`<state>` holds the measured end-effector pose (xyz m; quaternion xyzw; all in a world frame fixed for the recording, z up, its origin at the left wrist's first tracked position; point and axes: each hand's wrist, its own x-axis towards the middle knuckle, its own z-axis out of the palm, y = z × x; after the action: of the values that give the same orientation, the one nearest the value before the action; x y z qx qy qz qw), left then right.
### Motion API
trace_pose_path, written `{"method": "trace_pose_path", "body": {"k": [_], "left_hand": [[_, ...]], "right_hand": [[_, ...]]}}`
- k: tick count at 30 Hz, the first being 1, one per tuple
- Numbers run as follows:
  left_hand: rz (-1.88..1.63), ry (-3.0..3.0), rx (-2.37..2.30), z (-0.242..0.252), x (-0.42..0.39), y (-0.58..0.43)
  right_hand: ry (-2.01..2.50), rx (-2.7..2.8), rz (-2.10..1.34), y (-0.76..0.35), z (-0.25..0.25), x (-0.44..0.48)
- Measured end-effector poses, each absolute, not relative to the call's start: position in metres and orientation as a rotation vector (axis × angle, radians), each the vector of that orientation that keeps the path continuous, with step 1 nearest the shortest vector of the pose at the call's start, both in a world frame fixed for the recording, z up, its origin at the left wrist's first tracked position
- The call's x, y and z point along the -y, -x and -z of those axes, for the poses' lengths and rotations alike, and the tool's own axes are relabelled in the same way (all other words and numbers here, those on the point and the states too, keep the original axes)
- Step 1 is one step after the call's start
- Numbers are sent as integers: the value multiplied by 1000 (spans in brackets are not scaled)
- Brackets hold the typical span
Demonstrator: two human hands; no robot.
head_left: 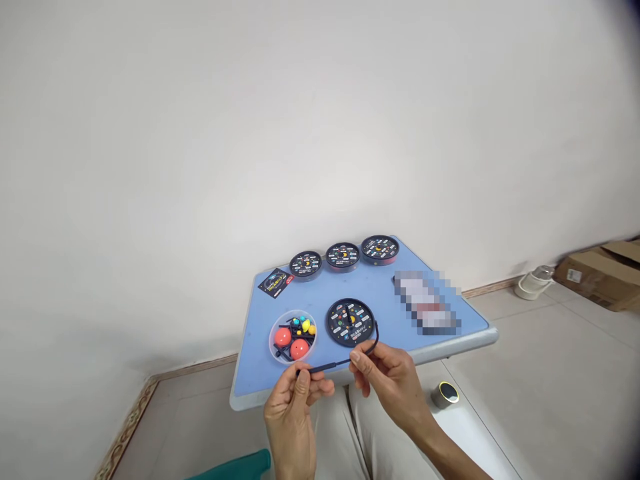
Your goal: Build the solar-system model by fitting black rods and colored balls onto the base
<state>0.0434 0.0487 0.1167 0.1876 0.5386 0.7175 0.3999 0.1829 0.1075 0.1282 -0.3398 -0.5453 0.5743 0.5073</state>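
Observation:
A thin black rod (324,367) spans between my two hands in front of the table's near edge. Its thicker, straight end is pinched by the thumb and fingers of my left hand (294,407). My right hand (393,380) grips the thinner part, where the rod curves up to the right. Whether it is one piece or two joined parts, I cannot tell. Just beyond the rod lies a round black base (350,323) printed with planets, a short black post standing on it. Left of it, a clear bowl (271,333) holds red balls (299,349), small coloured balls and black sticks.
Three similar black discs (343,255) line the back of the blue table (310,293), by the wall. A black printed card (275,283) lies at the left; a pixelated item (427,303) is at the right. On the floor are a dark cylinder (445,395) and cardboard box (600,273).

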Motion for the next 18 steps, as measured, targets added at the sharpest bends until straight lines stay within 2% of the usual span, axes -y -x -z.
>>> {"method": "trace_pose_path", "body": {"k": [10, 18], "left_hand": [[-1806, -569, -1538, -120, -50, -49], [-1798, -619, -1539, -104, -62, -59]], "right_hand": [[818, 1218, -1482, -178, -123, -108], [877, 998, -1607, -180, -116, -116]]}}
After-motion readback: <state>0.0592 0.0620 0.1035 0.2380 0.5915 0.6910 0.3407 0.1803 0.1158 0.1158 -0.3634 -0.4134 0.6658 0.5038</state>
